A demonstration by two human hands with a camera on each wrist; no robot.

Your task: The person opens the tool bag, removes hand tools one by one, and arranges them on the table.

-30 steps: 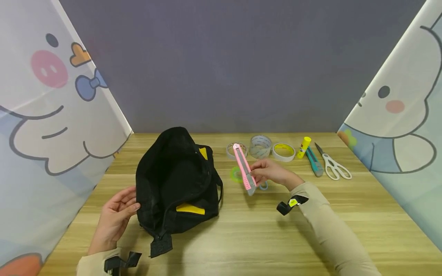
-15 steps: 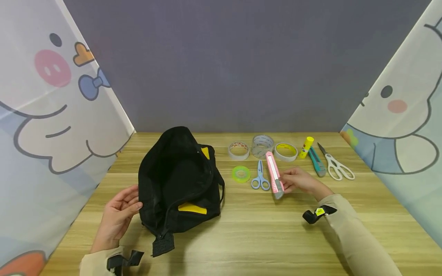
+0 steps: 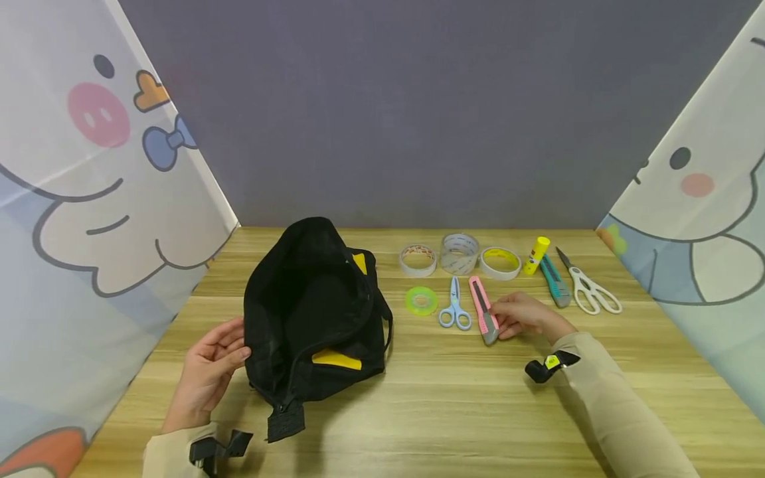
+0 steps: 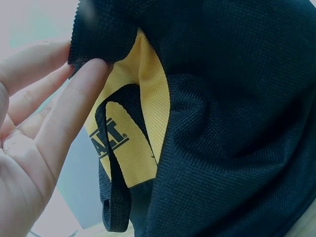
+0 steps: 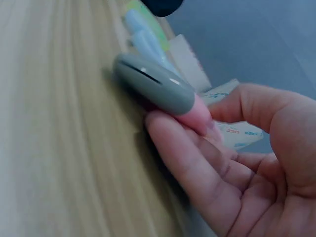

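Observation:
A black bag with yellow patches [image 3: 352, 385] stands with its mouth spread wide. My left hand [image 3: 209, 372] pinches the zippered edge of its opening between thumb and fingers; the left wrist view shows that grip beside yellow fabric [image 4: 129, 165] with a strap hanging across it. To the right, my right hand [image 3: 526, 317] holds a pink box cutter [image 3: 483, 305] by its side, low at the tabletop. Its grey end cap [image 5: 153, 84] points out past my fingers in the right wrist view. Light blue scissors [image 3: 455, 309] lie just left of the cutter.
Behind are a white tape roll [image 3: 418, 260], a clear tape roll [image 3: 459, 253] and another roll with a yellow core [image 3: 500, 263]. Green tape [image 3: 421, 301] lies near the bag. A glue stick [image 3: 536, 255], teal cutter [image 3: 555, 282] and white-handled scissors [image 3: 592, 289] are at right.
My right hand has carried the pink box cutter rightward, from over the blue scissors, and down to the tabletop on their right. My left hand keeps its hold on the bag's edge.

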